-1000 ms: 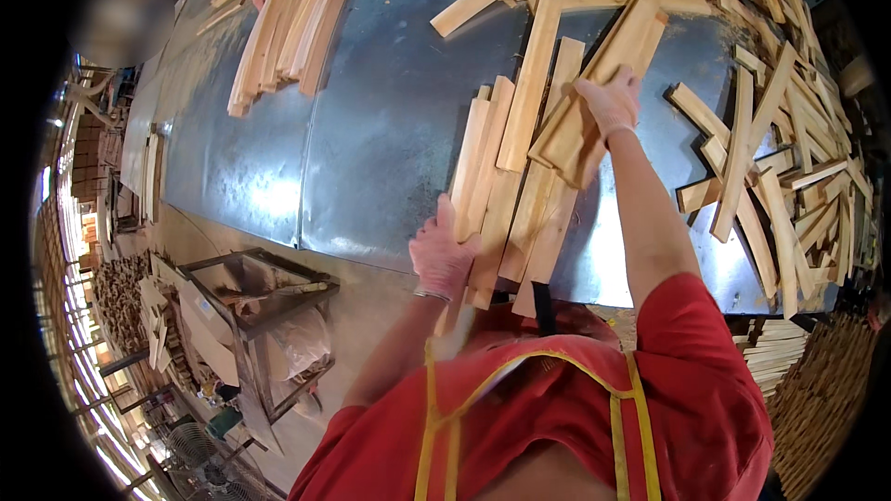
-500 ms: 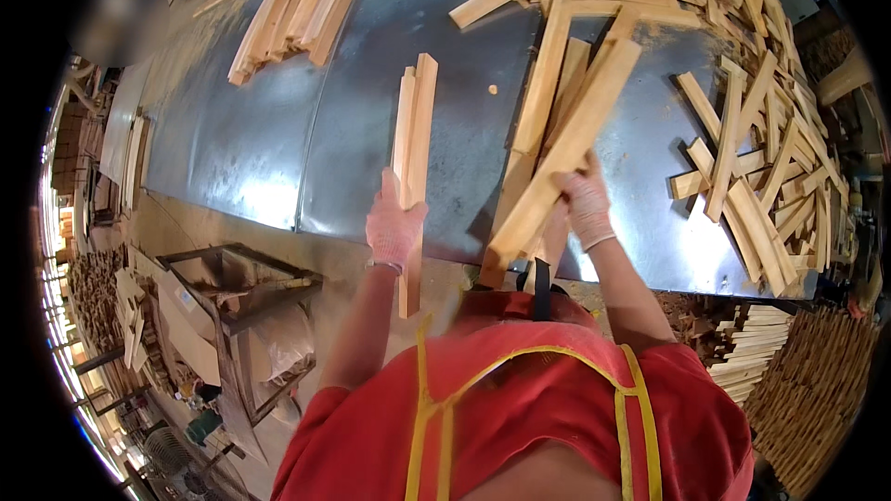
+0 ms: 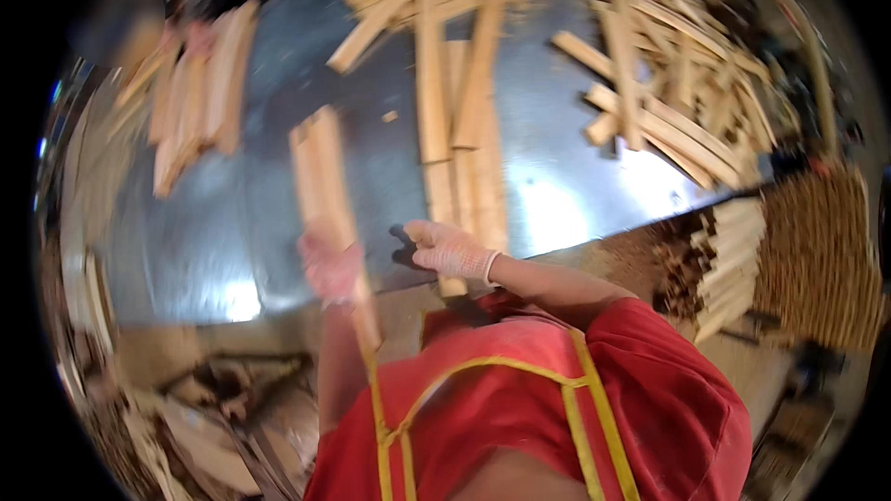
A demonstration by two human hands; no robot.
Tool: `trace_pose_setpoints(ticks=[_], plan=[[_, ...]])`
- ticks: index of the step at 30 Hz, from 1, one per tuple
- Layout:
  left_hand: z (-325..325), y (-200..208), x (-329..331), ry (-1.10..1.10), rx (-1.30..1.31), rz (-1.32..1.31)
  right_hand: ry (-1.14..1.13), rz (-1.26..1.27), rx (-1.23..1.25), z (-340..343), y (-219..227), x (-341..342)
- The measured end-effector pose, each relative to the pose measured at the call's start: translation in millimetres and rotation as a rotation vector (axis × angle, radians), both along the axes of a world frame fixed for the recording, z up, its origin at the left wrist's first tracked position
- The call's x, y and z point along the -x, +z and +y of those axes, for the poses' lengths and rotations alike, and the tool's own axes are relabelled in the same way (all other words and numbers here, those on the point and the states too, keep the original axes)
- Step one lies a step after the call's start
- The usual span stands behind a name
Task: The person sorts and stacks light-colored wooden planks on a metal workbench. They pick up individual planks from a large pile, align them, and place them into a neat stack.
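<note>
My left hand point(image 3: 329, 264), in a pale knitted glove, is closed around a bundle of wooden strips point(image 3: 320, 162) that slants over the table's near edge. My right hand point(image 3: 450, 249), gloved too, holds nothing. Its fingers point left, with a gap between the fingertips and thumb. Below and beyond it, several long wooden strips point(image 3: 478, 190) lie side by side on the metal-topped table point(image 3: 390, 74), pointing away from me. The right hand covers part of their near ends. Motion blurs the left hand and its bundle.
At the far left, another person's gloved hands point(image 3: 198, 39) rest on a stack of strips point(image 3: 200, 93). Loose strips point(image 3: 687, 65) pile up at the far right. Below the right edge stand stacked pale sticks point(image 3: 733, 260). A metal frame point(image 3: 232, 380) stands at lower left.
My right hand has let go of its wide strip and moved left. The left hand's bundle looks thicker. The view has swung, shifting the table's things left.
</note>
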State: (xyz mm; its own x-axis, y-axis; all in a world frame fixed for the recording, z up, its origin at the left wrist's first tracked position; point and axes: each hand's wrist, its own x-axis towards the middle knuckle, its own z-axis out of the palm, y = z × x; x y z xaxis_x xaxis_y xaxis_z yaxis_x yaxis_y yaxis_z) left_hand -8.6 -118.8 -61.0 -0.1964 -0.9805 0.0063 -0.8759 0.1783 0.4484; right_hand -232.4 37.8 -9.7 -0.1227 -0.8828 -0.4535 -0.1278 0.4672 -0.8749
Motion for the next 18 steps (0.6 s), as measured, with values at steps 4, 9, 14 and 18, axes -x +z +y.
trace_pose_setpoints(ticks=[4, 9, 14, 18], plan=[[4, 39, 2, -0.073, -0.072, -0.186, -0.570, 0.117, -0.008, 61, -19, 144], [2, 32, 22, -0.168, 0.090, -0.354, -0.844, 0.875, 0.117, 160, -41, 338], [-14, 23, 154, -0.292, 0.081, -0.127, -0.571, 1.234, -0.249, 138, -5, 426], [-16, 40, 282, -0.209, -0.281, -0.018, -0.469, 1.258, -0.488, 102, -15, 459]])
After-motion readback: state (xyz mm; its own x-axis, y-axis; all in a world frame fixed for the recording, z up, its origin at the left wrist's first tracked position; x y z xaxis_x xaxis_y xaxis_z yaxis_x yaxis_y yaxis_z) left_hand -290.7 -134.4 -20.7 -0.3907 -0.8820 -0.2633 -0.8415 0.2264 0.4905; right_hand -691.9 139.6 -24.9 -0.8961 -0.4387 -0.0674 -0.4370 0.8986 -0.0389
